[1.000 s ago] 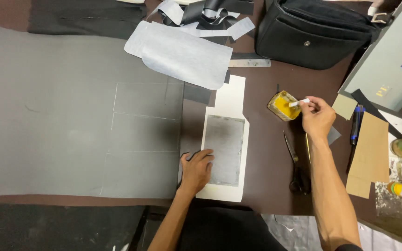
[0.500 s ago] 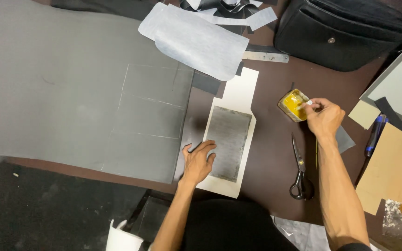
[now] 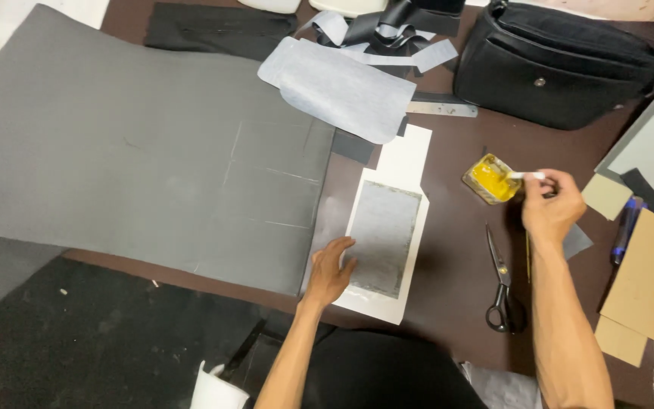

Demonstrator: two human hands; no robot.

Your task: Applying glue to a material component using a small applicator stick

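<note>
Two hands at work, my left hand [image 3: 330,266] flat with fingers spread on the grey panel [image 3: 382,236] atop white paper [image 3: 405,155], my right hand [image 3: 550,206] pinching a small white applicator [image 3: 527,176] over the yellow glue pot [image 3: 490,179], scissors [image 3: 499,282] just beside

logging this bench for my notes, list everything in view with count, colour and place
large sheet: 1, grey, left half of the table, ruled with faint lines
table: 1, dark brown, under everything
card: 1, white, centre
grey panel: 1, lying on the card
fabric piece: 1, pale grey, top centre
ruler: 1, metal, beside the fabric
bag: 1, black, top right
glue pot: 1, clear with yellow contents, right of the card
scissors: 1, black handles, lower right
cardboard pieces: several, tan, right edge
pen: 1, blue, right
left hand: flat on the card's edge
right hand: holds a white applicator at the pot
</note>
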